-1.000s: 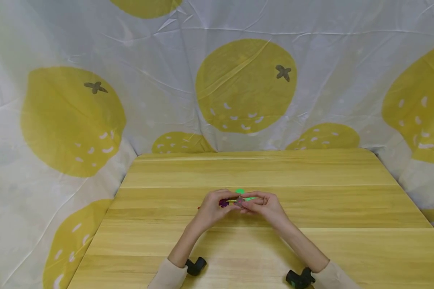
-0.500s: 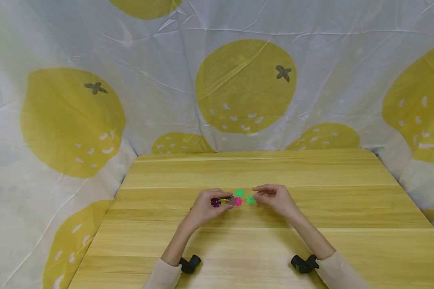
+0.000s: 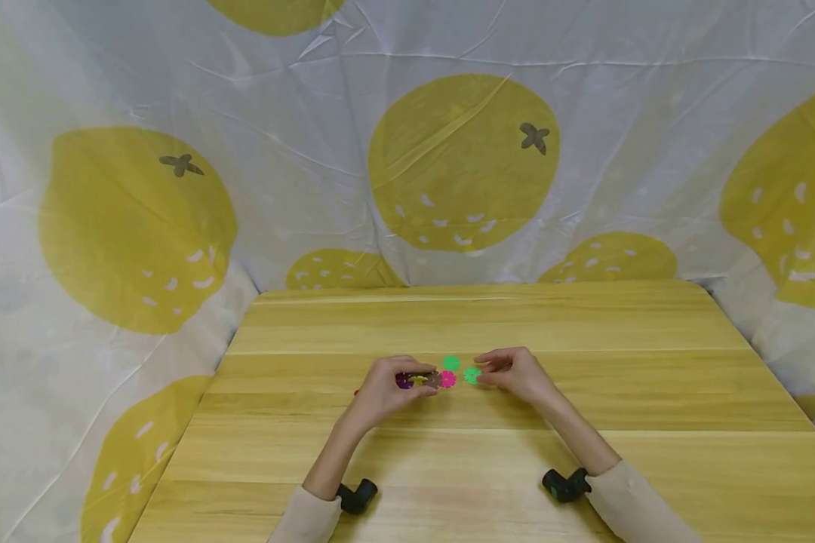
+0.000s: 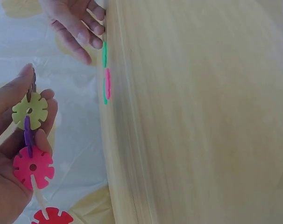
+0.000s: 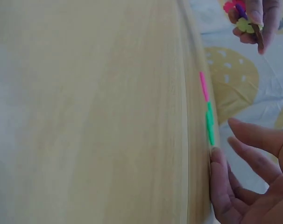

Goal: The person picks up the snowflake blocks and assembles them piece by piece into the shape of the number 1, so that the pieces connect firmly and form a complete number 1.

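Observation:
My left hand [image 3: 383, 392] holds a chain of notched plastic discs slotted together, raised above the table. In the left wrist view the chain runs from a brown disc [image 4: 33, 79] at the fingertips through a yellow disc [image 4: 38, 103], a purple disc [image 4: 28, 137] and a pink disc [image 4: 24, 172]. A whitish disc [image 4: 38, 197] and a red disc [image 4: 53, 217] hang below. My right hand [image 3: 521, 377] has its thumb and fingers apart, fingertips right at the edge of a green disc [image 3: 472, 375] lying on the table.
Another green disc [image 3: 451, 363] and a loose pink disc [image 3: 448, 379] lie flat between the hands on the wooden table [image 3: 489, 483]. A lemon-print cloth [image 3: 299, 166] hangs behind the table. Black wrist devices [image 3: 358, 496] are worn on both forearms.
Both hands met at the brown disc a second ago. The right hand has since parted from it and moved right to the green disc; the left has shifted slightly left with the chain.

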`<action>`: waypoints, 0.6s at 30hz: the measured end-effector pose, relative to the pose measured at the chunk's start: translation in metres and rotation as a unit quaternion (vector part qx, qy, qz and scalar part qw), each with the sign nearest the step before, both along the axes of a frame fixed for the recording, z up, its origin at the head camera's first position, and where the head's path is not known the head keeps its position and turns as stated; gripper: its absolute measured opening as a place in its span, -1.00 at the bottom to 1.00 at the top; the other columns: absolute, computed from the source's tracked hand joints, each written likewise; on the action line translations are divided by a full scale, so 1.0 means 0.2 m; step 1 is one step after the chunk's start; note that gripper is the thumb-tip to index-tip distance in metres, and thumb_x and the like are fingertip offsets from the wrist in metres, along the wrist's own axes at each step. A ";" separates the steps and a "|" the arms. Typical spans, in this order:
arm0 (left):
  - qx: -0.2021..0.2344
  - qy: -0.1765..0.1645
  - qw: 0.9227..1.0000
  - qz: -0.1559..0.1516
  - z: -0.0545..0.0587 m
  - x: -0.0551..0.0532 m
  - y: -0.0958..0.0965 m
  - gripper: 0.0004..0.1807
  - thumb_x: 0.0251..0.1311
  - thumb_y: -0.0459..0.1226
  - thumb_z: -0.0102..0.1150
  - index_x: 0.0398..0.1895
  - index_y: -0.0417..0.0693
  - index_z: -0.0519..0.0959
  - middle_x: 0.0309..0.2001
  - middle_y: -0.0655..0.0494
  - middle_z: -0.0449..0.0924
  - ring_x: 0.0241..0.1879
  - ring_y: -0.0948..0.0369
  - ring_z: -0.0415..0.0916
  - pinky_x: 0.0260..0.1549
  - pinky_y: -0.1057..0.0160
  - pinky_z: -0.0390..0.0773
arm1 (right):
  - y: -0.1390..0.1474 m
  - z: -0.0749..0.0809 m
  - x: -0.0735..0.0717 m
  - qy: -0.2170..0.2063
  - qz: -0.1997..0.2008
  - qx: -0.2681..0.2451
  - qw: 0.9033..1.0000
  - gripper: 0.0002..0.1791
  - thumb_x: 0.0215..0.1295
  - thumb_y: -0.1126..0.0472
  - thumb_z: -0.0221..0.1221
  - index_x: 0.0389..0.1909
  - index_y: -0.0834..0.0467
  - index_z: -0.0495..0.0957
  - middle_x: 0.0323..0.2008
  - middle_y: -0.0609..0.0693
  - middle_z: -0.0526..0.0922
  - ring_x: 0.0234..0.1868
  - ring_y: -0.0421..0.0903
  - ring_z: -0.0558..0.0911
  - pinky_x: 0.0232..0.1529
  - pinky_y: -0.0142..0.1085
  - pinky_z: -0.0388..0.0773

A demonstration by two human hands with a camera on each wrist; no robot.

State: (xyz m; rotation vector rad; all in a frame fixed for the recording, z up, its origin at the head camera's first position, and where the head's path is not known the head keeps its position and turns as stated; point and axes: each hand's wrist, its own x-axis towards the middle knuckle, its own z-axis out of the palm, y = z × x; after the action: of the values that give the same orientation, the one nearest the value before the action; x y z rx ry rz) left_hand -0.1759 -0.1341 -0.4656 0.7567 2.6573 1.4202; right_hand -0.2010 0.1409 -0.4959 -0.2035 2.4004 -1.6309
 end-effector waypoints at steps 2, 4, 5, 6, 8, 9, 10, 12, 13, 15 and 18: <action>-0.005 0.001 1.000 0.000 0.00 0.00 0.00 -0.68 0.12 -0.32 0.53 -0.03 -0.15 0.79 -0.15 0.01 0.80 -0.12 0.10 0.75 -0.24 0.43 0.66 | -0.01 0.00 -0.01 0.007 0.002 0.016 1.000 -0.63 0.22 0.34 0.44 0.04 0.35 0.71 -0.22 0.23 0.76 -0.31 -0.13 0.67 -0.40 -0.39 0.55; -0.010 0.003 1.000 -0.002 0.00 0.00 0.00 -0.69 0.12 -0.32 0.54 -0.04 -0.16 0.79 -0.16 0.01 0.80 -0.14 0.11 0.74 -0.25 0.44 0.65 | -0.02 -0.01 -0.01 0.014 0.003 0.032 0.999 -0.63 0.18 0.33 0.47 0.02 0.32 0.73 -0.26 0.19 0.76 -0.30 -0.13 0.65 -0.39 -0.41 0.52; -0.012 0.006 1.000 -0.004 0.00 0.00 0.00 -0.69 0.12 -0.32 0.54 -0.05 -0.16 0.79 -0.16 0.01 0.80 -0.16 0.12 0.74 -0.25 0.45 0.65 | -0.02 -0.01 -0.02 0.017 0.003 0.042 0.999 -0.63 0.17 0.32 0.48 0.01 0.30 0.74 -0.28 0.16 0.75 -0.31 -0.13 0.63 -0.38 -0.42 0.51; -0.014 0.007 1.000 -0.005 0.00 0.00 0.00 -0.70 0.12 -0.32 0.54 -0.05 -0.16 0.79 -0.17 0.01 0.80 -0.17 0.13 0.74 -0.26 0.45 0.65 | -0.03 -0.02 -0.02 0.019 0.003 0.050 0.999 -0.64 0.16 0.31 0.49 0.00 0.29 0.75 -0.30 0.13 0.74 -0.31 -0.13 0.62 -0.37 -0.41 0.50; -0.016 0.007 1.000 -0.006 0.00 0.00 0.01 -0.71 0.12 -0.32 0.54 -0.07 -0.16 0.79 -0.18 0.01 0.80 -0.21 0.15 0.73 -0.29 0.45 0.65 | -0.03 -0.02 -0.02 0.026 0.003 0.065 0.998 -0.64 0.13 0.31 0.51 -0.03 0.26 0.76 -0.33 0.08 0.72 -0.33 -0.14 0.60 -0.34 -0.41 0.50; -0.015 0.007 1.000 -0.007 0.00 0.00 0.01 -0.71 0.12 -0.32 0.54 -0.07 -0.16 0.79 -0.18 0.01 0.80 -0.21 0.16 0.72 -0.30 0.45 0.65 | -0.03 -0.02 -0.02 0.028 0.003 0.071 0.997 -0.65 0.13 0.30 0.51 -0.04 0.25 0.77 -0.35 0.05 0.71 -0.34 -0.14 0.58 -0.34 -0.40 0.49; -0.015 0.007 1.000 -0.007 0.00 0.00 0.01 -0.72 0.12 -0.32 0.54 -0.07 -0.15 0.79 -0.18 0.01 0.80 -0.22 0.17 0.72 -0.31 0.45 0.64 | -0.04 -0.02 -0.02 0.028 0.003 0.074 0.997 -0.65 0.12 0.30 0.52 -0.04 0.24 0.77 -0.37 0.04 0.70 -0.35 -0.14 0.57 -0.34 -0.39 0.49; -0.013 0.004 1.000 -0.004 0.00 0.00 0.01 -0.71 0.13 -0.31 0.53 -0.06 -0.14 0.79 -0.17 0.02 0.80 -0.21 0.17 0.72 -0.30 0.45 0.64 | -0.04 -0.02 -0.02 0.031 0.001 0.081 0.996 -0.66 0.11 0.31 0.52 -0.06 0.23 0.78 -0.39 0.02 0.69 -0.36 -0.14 0.56 -0.34 -0.38 0.48; -0.010 0.001 1.000 -0.003 0.00 0.00 0.01 -0.71 0.14 -0.31 0.53 -0.06 -0.14 0.79 -0.16 0.02 0.80 -0.19 0.17 0.72 -0.28 0.45 0.65 | -0.04 -0.02 -0.02 0.034 -0.001 0.086 0.996 -0.67 0.11 0.31 0.52 -0.07 0.21 0.79 -0.41 0.01 0.69 -0.38 -0.14 0.56 -0.35 -0.37 0.48; -0.003 -0.004 1.000 -0.001 0.00 0.00 0.01 -0.71 0.15 -0.29 0.52 -0.05 -0.14 0.79 -0.15 0.02 0.80 -0.18 0.15 0.73 -0.28 0.43 0.65 | -0.05 -0.03 -0.02 0.038 -0.005 0.101 0.994 -0.70 0.10 0.31 0.53 -0.11 0.19 0.80 -0.44 -0.02 0.67 -0.40 -0.15 0.55 -0.36 -0.37 0.46; 0.012 -0.016 1.000 -0.001 0.01 0.00 0.00 -0.71 0.16 -0.26 0.52 -0.05 -0.11 0.79 -0.13 0.03 0.80 -0.18 0.16 0.72 -0.30 0.40 0.66 | -0.06 -0.03 -0.02 0.040 -0.015 0.123 0.991 -0.75 0.08 0.31 0.54 -0.17 0.14 0.81 -0.46 -0.05 0.65 -0.41 -0.16 0.53 -0.35 -0.34 0.44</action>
State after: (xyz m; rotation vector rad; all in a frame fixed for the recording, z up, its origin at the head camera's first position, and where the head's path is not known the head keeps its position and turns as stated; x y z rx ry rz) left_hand -0.1759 -0.1337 -0.4635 0.7317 2.6213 1.4535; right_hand -0.2040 0.1282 -0.5012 -0.1919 2.6482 -1.3441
